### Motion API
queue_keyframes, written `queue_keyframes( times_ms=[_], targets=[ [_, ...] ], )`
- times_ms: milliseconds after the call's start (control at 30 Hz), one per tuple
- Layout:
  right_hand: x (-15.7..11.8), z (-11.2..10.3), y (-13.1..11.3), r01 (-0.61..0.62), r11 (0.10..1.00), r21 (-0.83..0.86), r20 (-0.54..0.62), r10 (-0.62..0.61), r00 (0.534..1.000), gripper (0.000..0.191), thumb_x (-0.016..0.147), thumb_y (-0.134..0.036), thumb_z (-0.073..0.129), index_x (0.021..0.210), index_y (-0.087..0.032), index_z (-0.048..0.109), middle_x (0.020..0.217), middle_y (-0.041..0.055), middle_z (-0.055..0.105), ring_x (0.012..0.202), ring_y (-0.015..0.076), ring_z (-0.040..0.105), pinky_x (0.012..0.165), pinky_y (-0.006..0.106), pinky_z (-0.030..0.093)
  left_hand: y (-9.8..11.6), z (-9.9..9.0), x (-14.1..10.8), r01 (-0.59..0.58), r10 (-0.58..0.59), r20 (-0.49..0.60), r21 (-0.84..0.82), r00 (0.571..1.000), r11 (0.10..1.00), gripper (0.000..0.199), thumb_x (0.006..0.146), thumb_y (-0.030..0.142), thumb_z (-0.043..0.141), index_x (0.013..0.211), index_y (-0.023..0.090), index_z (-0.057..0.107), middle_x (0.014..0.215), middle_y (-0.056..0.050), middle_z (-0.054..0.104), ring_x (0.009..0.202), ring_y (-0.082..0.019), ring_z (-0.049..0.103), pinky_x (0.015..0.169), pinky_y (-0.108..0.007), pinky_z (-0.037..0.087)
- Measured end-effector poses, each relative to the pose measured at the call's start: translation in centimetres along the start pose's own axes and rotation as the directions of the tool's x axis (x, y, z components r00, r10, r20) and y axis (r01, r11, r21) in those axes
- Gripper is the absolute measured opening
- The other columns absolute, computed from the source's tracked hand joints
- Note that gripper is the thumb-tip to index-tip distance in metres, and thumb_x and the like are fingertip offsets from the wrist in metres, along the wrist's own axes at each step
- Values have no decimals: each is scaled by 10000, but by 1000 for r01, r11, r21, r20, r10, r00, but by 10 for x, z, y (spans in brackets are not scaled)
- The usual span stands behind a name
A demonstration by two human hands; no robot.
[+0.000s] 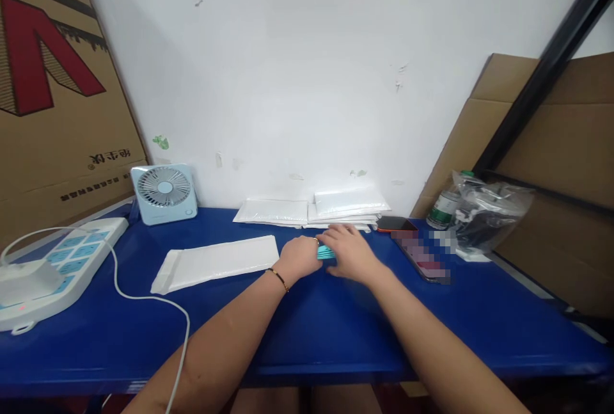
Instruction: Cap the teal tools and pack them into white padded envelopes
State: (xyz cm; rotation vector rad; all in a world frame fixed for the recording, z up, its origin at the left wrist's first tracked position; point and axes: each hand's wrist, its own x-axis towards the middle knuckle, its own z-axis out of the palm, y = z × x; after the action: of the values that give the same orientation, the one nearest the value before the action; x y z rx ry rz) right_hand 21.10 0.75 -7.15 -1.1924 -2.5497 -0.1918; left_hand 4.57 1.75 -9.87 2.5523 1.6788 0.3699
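Between my two hands, low over the blue table (330, 318), is a small teal stack (326, 253) with thin layered edges; most of it is hidden by my fingers, so its kind is unclear. My left hand (300, 256) is closed on its left side. Curved around its right side, my right hand (352, 254) has its fingers over the far edge and its thumb at the near edge. Left of my hands lies a white bubble mailer (220, 263), flat on the table. More white mailers (350, 201) are piled behind my hands against the wall.
A light-blue fan (165, 193) stands back left, near a white power strip (91, 251) whose cable (144, 297) crosses the front left. Phones (422, 257) lie right of my hands. Beyond are a bottle (444, 209), a clear plastic bag (489, 209) and cardboard (556, 209).
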Motion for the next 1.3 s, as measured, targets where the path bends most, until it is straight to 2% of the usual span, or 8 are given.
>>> queue_keyframes(
  times_ms=[100,367,467,633,767,1033,1167,1300],
  targets=[
    [-1,21,-9,-158,978,-140,158,179,971,181,793,-200,503,943,-179,604,907,110,644,910,256,576,815,358,387,6,2,-3,-41,37,36,97,999,994,193,718,189,494,831,153,647,825,-133,666,787,-268,640,705,-363,479],
    [0,35,-11,-240,956,-171,193,272,943,206,861,-296,448,1003,-203,565,948,102,644,840,247,622,690,310,423,12,-10,-6,3,-8,40,146,999,989,217,764,224,486,911,157,630,892,-142,662,880,-276,619,779,-386,452],
    [-4,33,-6,-239,951,-198,195,277,941,185,852,-280,468,996,-206,558,950,99,639,846,249,620,685,312,423,-4,-22,-20,54,-50,-33,132,998,990,591,640,379,653,1180,185,509,1142,-157,588,1118,-328,490,890,-422,401],
    [-9,28,8,-276,940,-200,203,315,927,165,863,-290,473,981,-210,556,957,91,640,864,231,612,699,297,410,-37,-22,-54,410,-416,8,159,909,898,733,705,575,536,1284,142,421,1286,-229,469,1180,-400,407,867,-497,391],
    [-11,25,13,-320,938,-131,184,340,922,208,870,-370,470,973,-215,564,939,84,653,861,225,607,681,279,391,-41,-19,-65,296,-309,44,188,950,937,404,789,238,455,1173,151,550,1034,-164,638,979,-276,578,846,-377,422],
    [-18,21,34,-344,933,103,55,340,939,247,874,-408,436,929,-223,591,870,56,664,826,223,600,639,260,354,-66,-48,-124,80,-65,122,-120,990,990,442,654,22,396,914,235,682,927,-7,700,911,-176,609,863,-266,409],
    [-19,23,36,-325,934,151,47,321,946,242,862,-407,451,913,-221,597,857,51,665,813,221,596,624,255,342,-69,-53,-145,120,-89,137,-242,987,963,361,708,92,378,894,221,659,818,12,688,819,-155,619,780,-245,442],
    [-16,22,34,-328,942,73,77,322,944,260,865,-413,444,937,-216,597,879,68,664,803,225,595,613,262,334,-48,-37,-121,197,-205,-39,-146,978,969,547,744,449,523,1228,194,500,1253,-87,546,1141,-264,498,943,-348,377]
  ],
)
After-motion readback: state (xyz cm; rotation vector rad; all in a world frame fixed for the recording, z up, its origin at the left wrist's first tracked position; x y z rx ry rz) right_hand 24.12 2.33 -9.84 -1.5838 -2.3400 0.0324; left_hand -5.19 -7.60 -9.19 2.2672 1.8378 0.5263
